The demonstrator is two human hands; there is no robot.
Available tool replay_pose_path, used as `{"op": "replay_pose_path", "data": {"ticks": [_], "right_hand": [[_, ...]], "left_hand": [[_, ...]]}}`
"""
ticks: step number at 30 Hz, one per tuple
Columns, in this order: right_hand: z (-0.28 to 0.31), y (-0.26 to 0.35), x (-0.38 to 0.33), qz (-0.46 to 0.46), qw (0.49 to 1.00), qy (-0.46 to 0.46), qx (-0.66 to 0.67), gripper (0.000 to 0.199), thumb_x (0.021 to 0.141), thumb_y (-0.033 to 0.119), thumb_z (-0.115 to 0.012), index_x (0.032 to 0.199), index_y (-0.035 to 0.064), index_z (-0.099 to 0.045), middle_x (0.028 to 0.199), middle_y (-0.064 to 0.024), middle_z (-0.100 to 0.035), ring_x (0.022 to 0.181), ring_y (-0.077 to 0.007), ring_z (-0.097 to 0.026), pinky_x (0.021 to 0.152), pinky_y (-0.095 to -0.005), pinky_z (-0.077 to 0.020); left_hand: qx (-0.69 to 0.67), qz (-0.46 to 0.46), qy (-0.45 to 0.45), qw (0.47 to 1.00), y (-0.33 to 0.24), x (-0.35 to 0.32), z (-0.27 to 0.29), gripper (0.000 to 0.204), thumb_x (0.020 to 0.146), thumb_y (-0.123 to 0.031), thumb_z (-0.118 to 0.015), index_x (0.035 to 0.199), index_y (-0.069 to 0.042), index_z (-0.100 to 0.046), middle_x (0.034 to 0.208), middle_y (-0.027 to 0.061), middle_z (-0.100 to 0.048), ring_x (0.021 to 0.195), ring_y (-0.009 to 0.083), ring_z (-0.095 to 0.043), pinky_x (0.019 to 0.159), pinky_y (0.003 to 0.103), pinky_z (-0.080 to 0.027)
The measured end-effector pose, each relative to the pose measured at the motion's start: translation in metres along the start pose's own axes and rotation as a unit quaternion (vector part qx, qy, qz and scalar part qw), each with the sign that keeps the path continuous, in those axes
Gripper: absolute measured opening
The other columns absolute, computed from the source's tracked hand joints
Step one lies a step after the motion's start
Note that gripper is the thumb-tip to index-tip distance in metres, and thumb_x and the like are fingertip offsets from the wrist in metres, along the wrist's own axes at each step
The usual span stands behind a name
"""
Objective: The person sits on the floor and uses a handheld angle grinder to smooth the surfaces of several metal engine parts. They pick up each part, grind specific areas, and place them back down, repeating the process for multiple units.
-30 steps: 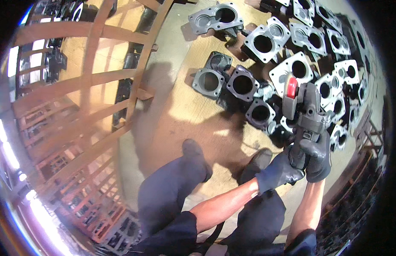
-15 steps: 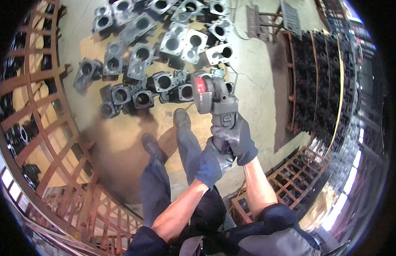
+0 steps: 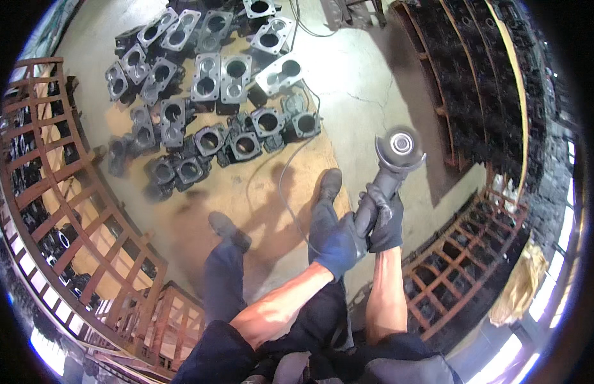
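An angle grinder (image 3: 389, 180) is held in front of me, its round disc (image 3: 399, 146) and metal hub facing up, a curved guard along the near side of the disc. My gloved right hand (image 3: 388, 224) wraps round its body. Lower down, my gloved left hand (image 3: 343, 244) closes on the rear end of the grinder. A thin cord (image 3: 281, 185) loops from near my left hand toward the castings. Several grey metal castings (image 3: 208, 86) with round bores lie in rows on the floor ahead and to the left, apart from the disc.
A rusty slatted metal cage (image 3: 60, 185) with dark parts stands along my left. At right are stacked dark parts (image 3: 466, 89) and another rusty cage (image 3: 447, 265). Crumpled brown paper (image 3: 520, 281) lies near the right cage. A tan board (image 3: 258, 192) lies beneath the castings and my feet.
The grinder has swung right, away from above the castings, and turned so the disc shows face-on. Both hands moved right with it. My view has shifted, and my right-hand foot has moved right.
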State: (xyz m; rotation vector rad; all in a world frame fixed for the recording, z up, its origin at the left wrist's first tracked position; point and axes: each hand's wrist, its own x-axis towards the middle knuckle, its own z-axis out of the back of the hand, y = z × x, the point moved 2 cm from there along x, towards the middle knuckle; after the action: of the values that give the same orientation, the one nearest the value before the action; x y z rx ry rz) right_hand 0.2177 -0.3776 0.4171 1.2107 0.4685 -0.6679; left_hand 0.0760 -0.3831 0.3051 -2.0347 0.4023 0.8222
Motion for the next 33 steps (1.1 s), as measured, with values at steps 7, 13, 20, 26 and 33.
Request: {"op": "replay_pose_path", "data": {"ticks": [7,13,20,26,33], "right_hand": [[0.12,-0.045,0.201,-0.107,0.991,0.009,0.08,0.032,0.079,0.02,-0.072,0.101,-0.0028,-0.067,0.078,-0.0112,-0.067,0.068,-0.0238,-0.065,0.064,-0.0364,-0.0549],[0.264,-0.028,0.309,-0.055,0.993,0.03,-0.102,0.032,0.077,0.021,-0.074,0.104,0.0033,-0.066,0.077,-0.0049,-0.064,0.065,-0.0179,-0.06,0.06,-0.0338,-0.0498],[0.374,-0.042,0.394,-0.076,0.993,-0.012,-0.087,0.032,0.079,0.019,-0.076,0.105,0.0023,-0.066,0.082,-0.0082,-0.066,0.066,-0.02,-0.064,0.061,-0.0331,-0.053],[0.308,-0.154,0.456,-0.111,0.993,-0.011,0.032,0.03,0.083,0.032,-0.073,0.102,0.0087,-0.071,0.084,-0.0052,-0.069,0.072,-0.02,-0.064,0.07,-0.033,-0.0536],[0.252,-0.235,0.535,-0.061,0.99,0.017,0.129,0.03,0.093,0.036,-0.066,0.108,0.01,-0.068,0.087,-0.0045,-0.065,0.077,-0.021,-0.062,0.074,-0.034,-0.053]], "left_hand": [[0.326,-0.225,-0.089,0.914,-0.105,0.103,-0.047,0.038,0.088,-0.025,-0.073,0.111,0.003,-0.061,0.098,0.0268,-0.067,0.096,0.0419,-0.067,0.088,0.05,-0.051],[0.465,-0.09,-0.239,0.848,-0.121,0.124,0.053,0.051,0.085,-0.025,-0.077,0.125,0.004,-0.065,0.122,0.025,-0.069,0.116,0.0383,-0.065,0.101,0.043,-0.051],[0.443,-0.05,-0.217,0.869,-0.124,0.09,0.037,0.041,0.084,-0.013,-0.077,0.12,0.004,-0.065,0.103,0.0169,-0.071,0.098,0.0276,-0.068,0.089,0.038,-0.054],[0.342,-0.005,-0.026,0.939,-0.124,0.155,-0.038,0.044,0.08,-0.011,-0.081,0.119,0.002,-0.066,0.108,0.0216,-0.071,0.101,0.0368,-0.069,0.091,0.042,-0.054],[0.414,-0.065,0.133,0.898,-0.127,0.172,-0.001,0.045,0.084,-0.013,-0.077,0.123,0.0,-0.063,0.113,0.0223,-0.068,0.101,0.0391,-0.068,0.09,0.044,-0.055]]}}
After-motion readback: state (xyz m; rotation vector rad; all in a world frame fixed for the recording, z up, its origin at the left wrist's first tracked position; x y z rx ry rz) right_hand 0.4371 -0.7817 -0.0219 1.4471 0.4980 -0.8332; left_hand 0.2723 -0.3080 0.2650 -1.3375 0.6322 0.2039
